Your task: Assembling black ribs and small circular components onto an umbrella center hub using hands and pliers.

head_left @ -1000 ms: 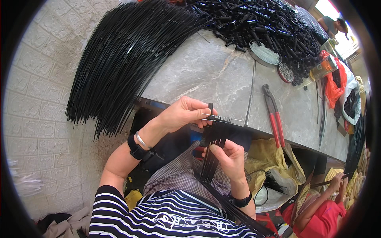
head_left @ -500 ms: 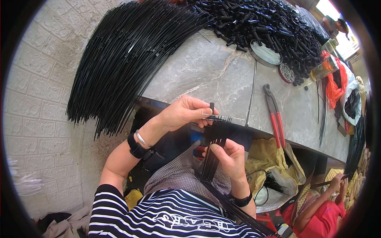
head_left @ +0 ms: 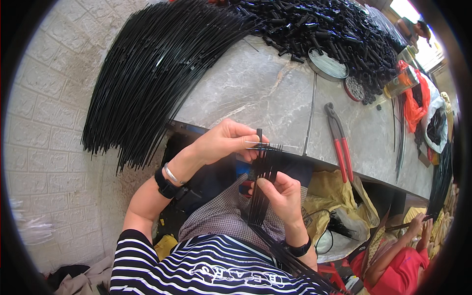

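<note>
We are working in a workshop: bundled black strips (head_left: 152,73), heaped tubes (head_left: 319,24) and red-handled cutters (head_left: 337,140) are lying on the counter (head_left: 255,88), a co-worker (head_left: 403,268) nearby.

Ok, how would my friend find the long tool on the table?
Find the grey marbled table. Right of its dark seam lies a long tool, its dark head pointing toward the far side. Two red handles set it apart from the black tubes beyond.
</note>
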Demonstrator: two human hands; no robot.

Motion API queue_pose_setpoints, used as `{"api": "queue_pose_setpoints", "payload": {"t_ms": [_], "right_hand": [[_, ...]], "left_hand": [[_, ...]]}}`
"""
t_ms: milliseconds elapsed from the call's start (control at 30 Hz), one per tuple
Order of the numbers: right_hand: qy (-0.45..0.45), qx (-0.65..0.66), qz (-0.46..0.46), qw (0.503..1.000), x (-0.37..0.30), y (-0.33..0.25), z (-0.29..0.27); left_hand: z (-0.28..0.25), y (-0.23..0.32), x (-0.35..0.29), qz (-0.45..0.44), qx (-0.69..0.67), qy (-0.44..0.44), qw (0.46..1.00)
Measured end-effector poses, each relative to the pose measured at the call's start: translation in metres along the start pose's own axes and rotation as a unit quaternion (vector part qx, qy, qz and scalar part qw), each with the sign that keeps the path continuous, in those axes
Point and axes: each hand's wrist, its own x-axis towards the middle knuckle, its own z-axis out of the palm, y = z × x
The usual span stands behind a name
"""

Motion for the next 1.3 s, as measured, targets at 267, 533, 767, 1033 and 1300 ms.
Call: {"api": "queue_pose_setpoints", "payload": {"t_ms": [267, 533, 767, 1033, 1300], "right_hand": [[0.016, -0.018, -0.011, 1.000, -0.002, 0.002, 0.003], [0.019, -0.069, -0.046, 0.996, -0.008, 0.005, 0.006], [-0.016, -0.128, -0.029, 0.991, -0.011, 0.003, 0.003], [-0.067, -0.018, 0.028, 0.997, -0.004, 0.003, -0.006], [-0.045, -0.026, 0.033, 0.998, -0.005, 0.002, -0.003]], "left_hand": [[0.022, 0.017, -0.014, 0.009, 0.053, 0.027, 0.998], [0.034, 0.016, -0.022, 0.035, 0.071, 0.053, 0.995], [0.033, 0.007, -0.027, 0.056, 0.082, 0.075, 0.992], [0.033, 0.007, -0.030, 0.061, 0.096, 0.056, 0.992], [0.030, 0.001, -0.027, 0.066, 0.048, 0.048, 0.996]]}}
